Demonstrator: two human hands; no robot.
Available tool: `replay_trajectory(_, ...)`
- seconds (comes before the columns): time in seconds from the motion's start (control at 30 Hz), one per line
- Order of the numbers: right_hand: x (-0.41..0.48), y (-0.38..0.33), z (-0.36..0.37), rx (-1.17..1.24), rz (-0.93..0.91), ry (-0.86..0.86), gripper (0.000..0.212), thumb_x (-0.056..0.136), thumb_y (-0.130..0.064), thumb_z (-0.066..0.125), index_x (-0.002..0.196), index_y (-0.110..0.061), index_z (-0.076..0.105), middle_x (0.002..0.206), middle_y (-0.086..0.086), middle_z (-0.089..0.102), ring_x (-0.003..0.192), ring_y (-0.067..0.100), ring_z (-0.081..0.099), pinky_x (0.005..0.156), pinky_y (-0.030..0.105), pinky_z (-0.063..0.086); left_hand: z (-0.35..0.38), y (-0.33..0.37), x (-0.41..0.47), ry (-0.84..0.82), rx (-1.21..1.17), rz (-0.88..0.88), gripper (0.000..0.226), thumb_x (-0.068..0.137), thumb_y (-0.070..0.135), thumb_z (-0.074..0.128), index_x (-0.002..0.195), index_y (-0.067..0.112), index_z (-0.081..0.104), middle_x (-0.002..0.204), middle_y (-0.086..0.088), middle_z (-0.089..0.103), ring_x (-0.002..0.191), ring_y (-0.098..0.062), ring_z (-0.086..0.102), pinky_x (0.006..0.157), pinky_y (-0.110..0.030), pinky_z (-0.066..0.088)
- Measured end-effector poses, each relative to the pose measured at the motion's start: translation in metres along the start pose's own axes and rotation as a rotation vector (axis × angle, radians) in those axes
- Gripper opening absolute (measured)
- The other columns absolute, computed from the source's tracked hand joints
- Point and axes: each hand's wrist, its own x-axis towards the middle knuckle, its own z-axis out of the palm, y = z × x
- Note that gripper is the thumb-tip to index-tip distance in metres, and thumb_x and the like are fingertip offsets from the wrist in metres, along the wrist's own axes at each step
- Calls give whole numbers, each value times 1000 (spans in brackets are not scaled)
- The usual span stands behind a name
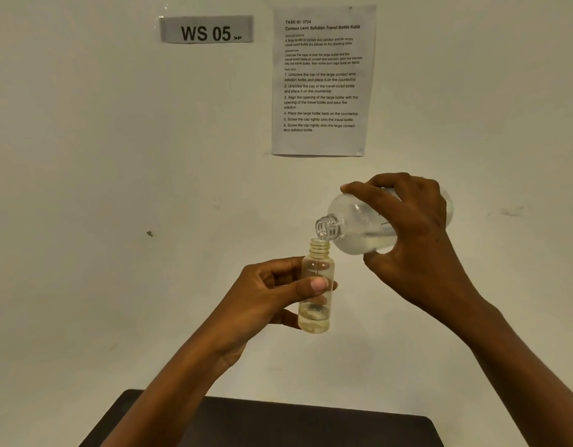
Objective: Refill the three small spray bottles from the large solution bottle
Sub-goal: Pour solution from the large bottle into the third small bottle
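dark table (311,427) below me | my left hand (262,295) grips small bottle (319,266) upright | my right hand (414,227) grips big bottle (352,221) tipped, mouth right at the small one's opening

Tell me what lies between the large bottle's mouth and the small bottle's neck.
Nothing: in the head view, the large bottle has its mouth right above the small bottle.

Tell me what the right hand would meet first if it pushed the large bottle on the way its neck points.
The large bottle would meet, neck first, the open rim of the small bottle gripped upright in the left hand; they look almost touching, though depth is unclear.
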Motion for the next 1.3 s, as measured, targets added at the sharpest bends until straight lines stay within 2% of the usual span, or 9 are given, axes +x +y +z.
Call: replay_trajectory(1.3,1,1,3,-24,0,-1,66,58,-12,60,123,-25,54,115,3,52,110,19,32,89,34,28,-2,-4,2,-2,7,-14,35,66,34,62,101,30,65,90,9,75,87,-8,71,62,-22,56)
